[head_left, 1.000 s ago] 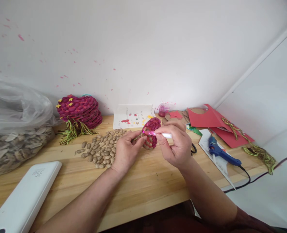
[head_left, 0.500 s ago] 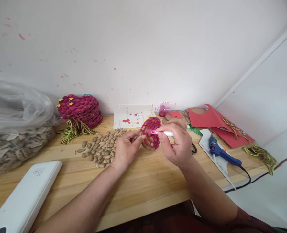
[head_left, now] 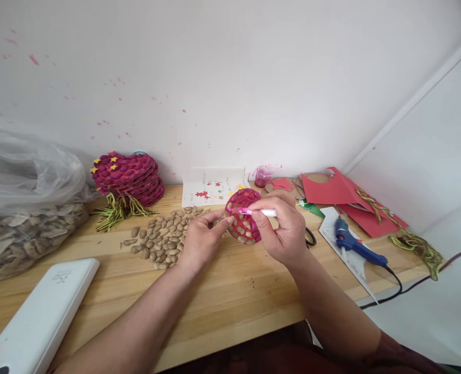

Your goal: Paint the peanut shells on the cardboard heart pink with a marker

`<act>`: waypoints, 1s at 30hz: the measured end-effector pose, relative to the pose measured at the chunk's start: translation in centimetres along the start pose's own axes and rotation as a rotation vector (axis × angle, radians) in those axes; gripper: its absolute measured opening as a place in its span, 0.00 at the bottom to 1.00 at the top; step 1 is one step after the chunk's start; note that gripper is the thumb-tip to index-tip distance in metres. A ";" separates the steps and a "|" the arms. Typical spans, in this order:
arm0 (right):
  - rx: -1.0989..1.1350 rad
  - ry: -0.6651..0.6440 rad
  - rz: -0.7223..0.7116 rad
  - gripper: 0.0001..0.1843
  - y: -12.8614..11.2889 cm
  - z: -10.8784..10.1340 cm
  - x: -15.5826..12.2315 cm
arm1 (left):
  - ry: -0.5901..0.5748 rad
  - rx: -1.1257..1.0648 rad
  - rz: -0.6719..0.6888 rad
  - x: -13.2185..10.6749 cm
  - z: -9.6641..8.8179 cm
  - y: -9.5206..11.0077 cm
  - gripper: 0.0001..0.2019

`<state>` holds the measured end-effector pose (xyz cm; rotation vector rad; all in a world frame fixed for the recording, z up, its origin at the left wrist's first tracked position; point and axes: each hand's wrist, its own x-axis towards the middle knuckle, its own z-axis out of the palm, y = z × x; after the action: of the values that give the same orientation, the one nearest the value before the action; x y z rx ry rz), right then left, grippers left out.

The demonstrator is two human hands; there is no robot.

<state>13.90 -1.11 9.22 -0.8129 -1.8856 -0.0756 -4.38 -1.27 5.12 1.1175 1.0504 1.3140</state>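
Observation:
Between thumb and fingers, my left hand (head_left: pixel 205 234) pinches the left edge of a round red disc (head_left: pixel 246 217) covered with peanut shells. The shells along its top and right are painted magenta, while those at the lower left are bare tan. My right hand (head_left: pixel 282 226) grips a white-handled paintbrush (head_left: pixel 268 212). Its magenta tip touches shells near the disc's left side. A spread of loose peanut shells (head_left: pixel 163 234) lies on the wooden table (head_left: pixel 222 306), left of the disc and beside my left hand.
A stack of magenta shell-covered pieces (head_left: pixel 131 176) stands at the back left, by a plastic bag of shells (head_left: pixel 23 234). A white power bank (head_left: pixel 47 311) lies in front. To the right are a blue glue gun (head_left: pixel 358 246), red paper (head_left: pixel 327 188) and a paint cup (head_left: pixel 263 176).
The paintbrush tip has shifted slightly left across the disc. The disc has turned a little, showing more of its lower face. My left hand keeps its hold.

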 end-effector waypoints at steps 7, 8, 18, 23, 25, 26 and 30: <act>-0.026 0.014 0.003 0.03 0.3 0.1 0.1 | 0.033 -0.194 -0.085 -0.1 0.5 0.1 0.16; -0.019 0.015 0.011 0.03 0.3 0.1 0.1 | 0.035 -0.200 -0.088 -0.1 0.5 0.0 0.16; -0.014 0.035 0.040 0.05 0.6 0.1 0.2 | 0.037 -0.190 -0.150 0.0 0.4 -0.2 0.19; -0.010 0.004 0.046 0.05 0.5 0.2 0.1 | 0.048 -0.193 -0.143 0.0 0.4 -0.1 0.19; -0.007 -0.003 0.045 0.05 0.4 0.2 0.1 | 0.047 -0.188 -0.146 0.0 0.3 -0.2 0.20; -0.008 0.001 0.049 0.05 0.4 0.2 0.1 | 0.046 -0.185 -0.147 0.0 0.3 -0.2 0.20; -0.012 0.034 0.083 0.05 0.6 0.1 0.1 | 0.035 -0.188 -0.127 -0.1 0.4 -0.3 0.19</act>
<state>14.11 -0.56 9.03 -0.8920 -1.8187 -0.0489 -3.92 -1.35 4.93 0.8766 0.9841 1.3057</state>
